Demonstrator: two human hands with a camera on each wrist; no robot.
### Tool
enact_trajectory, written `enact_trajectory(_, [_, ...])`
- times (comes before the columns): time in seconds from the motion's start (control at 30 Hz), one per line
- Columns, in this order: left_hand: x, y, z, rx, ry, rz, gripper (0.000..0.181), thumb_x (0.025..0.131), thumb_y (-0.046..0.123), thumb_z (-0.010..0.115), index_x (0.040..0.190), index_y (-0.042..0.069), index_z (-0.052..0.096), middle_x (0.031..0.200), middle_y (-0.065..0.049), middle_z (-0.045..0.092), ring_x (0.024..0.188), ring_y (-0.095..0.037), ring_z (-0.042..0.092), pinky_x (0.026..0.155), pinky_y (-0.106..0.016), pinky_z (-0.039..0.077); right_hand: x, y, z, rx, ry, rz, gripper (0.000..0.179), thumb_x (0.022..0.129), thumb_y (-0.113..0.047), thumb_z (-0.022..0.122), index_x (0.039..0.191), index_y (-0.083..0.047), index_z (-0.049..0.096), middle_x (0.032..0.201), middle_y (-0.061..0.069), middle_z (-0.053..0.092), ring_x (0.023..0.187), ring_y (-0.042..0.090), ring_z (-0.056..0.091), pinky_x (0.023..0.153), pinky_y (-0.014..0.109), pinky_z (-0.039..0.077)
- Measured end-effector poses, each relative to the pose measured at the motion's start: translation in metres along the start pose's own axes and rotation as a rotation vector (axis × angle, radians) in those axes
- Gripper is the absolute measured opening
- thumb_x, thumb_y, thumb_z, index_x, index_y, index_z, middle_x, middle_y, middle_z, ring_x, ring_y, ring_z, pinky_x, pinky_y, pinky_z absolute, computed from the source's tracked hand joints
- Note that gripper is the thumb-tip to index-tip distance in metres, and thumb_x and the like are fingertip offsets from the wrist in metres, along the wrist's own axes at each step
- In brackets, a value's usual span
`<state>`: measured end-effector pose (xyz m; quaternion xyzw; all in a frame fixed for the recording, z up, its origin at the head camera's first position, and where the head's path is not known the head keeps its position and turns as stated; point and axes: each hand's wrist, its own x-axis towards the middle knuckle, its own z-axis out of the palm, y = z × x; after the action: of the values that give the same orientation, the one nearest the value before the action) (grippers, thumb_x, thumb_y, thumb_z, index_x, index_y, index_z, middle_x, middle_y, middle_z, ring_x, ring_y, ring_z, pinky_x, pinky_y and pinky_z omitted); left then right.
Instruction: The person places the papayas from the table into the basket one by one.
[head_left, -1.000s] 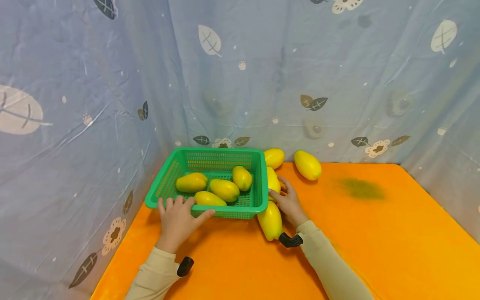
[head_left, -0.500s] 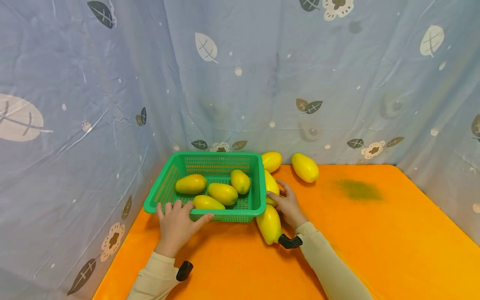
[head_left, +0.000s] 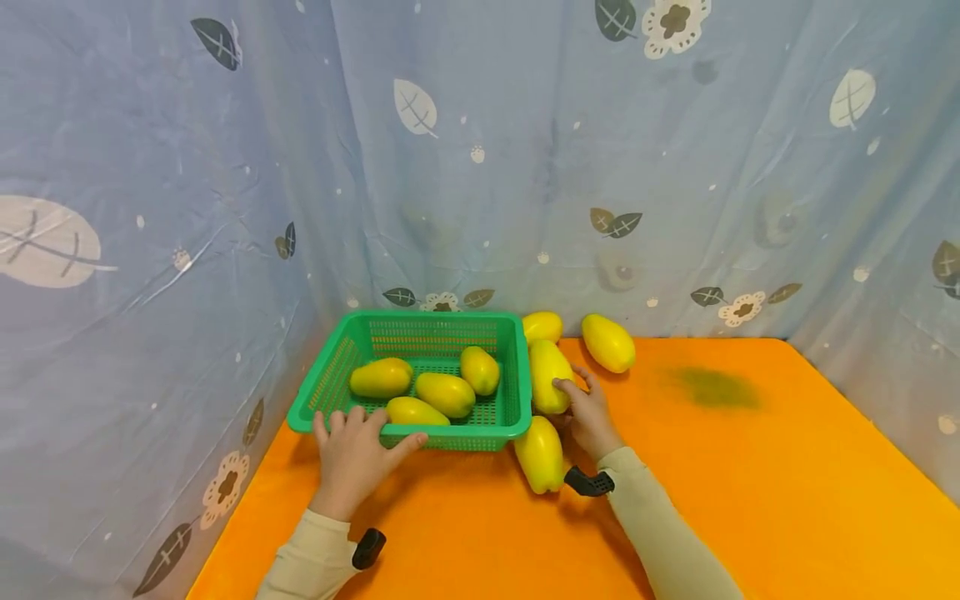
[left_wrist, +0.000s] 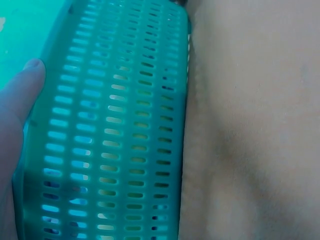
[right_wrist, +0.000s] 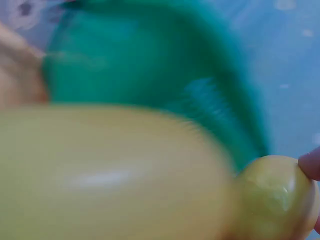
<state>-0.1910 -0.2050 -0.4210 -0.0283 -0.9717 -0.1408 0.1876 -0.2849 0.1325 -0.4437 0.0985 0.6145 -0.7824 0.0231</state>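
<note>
One fruit (head_left: 550, 377) higher, four others (head_left: 446, 395) in basket (head_left: 457, 432)

Leaf-patterned blue curtain (head_left: 510, 208) behind orange table (head_left: 787, 492)

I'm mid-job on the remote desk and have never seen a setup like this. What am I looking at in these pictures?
There is no machine here: a person works with two bare hands. The wide picture comes from a camera on the head, looking forward and down; the other two come from a camera on each wrist. On the orange surface stands a green basket with four yellow fruits inside. The left hand grips its near rim. The right hand holds another fruit beside the basket's right side. Three more lie outside: one nearer, one behind, one farther right. The left wrist view shows mostly slotted basket wall; the right wrist view is partly blurred.
</note>
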Motion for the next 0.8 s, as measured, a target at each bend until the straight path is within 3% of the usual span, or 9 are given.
enact_trajectory(0.2, [0.000,0.000,0.003,-0.011,0.010,0.011,0.070,0.079,0.072,0.072,0.112,0.010,0.074,0.092,-0.015,0.061,0.097,-0.046,0.051,0.112,-0.078,0.017,-0.005,-0.064,-0.012,0.025,0.017,-0.073,0.065,0.104,-0.023,0.057,0.159,-0.021,0.024,0.146,0.007,0.034,0.110,0.023,0.056,0.076,0.029,0.059])
enact_trajectory(0.3, [0.001,-0.001,0.002,-0.013,0.030,0.009,0.070,0.078,0.071,0.073,0.111,0.010,0.074,0.094,-0.016,0.062,0.096,-0.045,0.051,0.112,-0.077,0.017,-0.010,-0.099,0.007,-0.030,-0.063,-0.142,0.064,0.104,-0.022,0.057,0.159,-0.022,0.025,0.143,0.008,0.036,0.114,0.024,0.054,0.078,0.029,0.060])
enact_trajectory(0.4, [0.003,-0.003,0.000,-0.002,0.041,0.013,0.070,0.078,0.071,0.073,0.112,0.010,0.074,0.096,-0.017,0.063,0.095,-0.045,0.051,0.111,-0.077,0.018,-0.018,-0.118,0.037,-0.075,-0.161,-0.163,0.065,0.103,-0.020,0.058,0.159,-0.023,0.026,0.144,0.013,0.039,0.115,0.027,0.055,0.081,0.032,0.059])
enact_trajectory(0.5, [0.004,-0.005,-0.001,0.005,0.034,0.010,0.071,0.078,0.071,0.073,0.114,0.010,0.074,0.098,-0.018,0.064,0.097,-0.045,0.050,0.112,-0.076,0.016,-0.025,-0.117,0.071,-0.138,-0.241,-0.140,0.064,0.101,-0.018,0.059,0.158,-0.022,0.030,0.148,0.019,0.040,0.116,0.030,0.057,0.083,0.037,0.059])
enact_trajectory(0.6, [0.004,-0.006,-0.002,0.016,0.011,0.000,0.072,0.079,0.072,0.072,0.116,0.010,0.073,0.099,-0.018,0.064,0.099,-0.045,0.050,0.112,-0.075,0.016,-0.029,-0.099,0.097,-0.246,-0.295,-0.093,0.065,0.098,-0.018,0.063,0.157,-0.021,0.034,0.150,0.022,0.041,0.116,0.034,0.059,0.085,0.044,0.060])
enact_trajectory(0.8, [0.002,-0.002,-0.001,0.016,-0.018,-0.005,0.073,0.080,0.074,0.070,0.117,0.010,0.073,0.098,-0.018,0.063,0.099,-0.045,0.050,0.112,-0.076,0.017,-0.029,-0.060,0.119,-0.546,-0.332,-0.031,0.072,0.093,-0.021,0.070,0.157,-0.020,0.037,0.140,0.023,0.052,0.103,0.030,0.066,0.081,0.051,0.061])
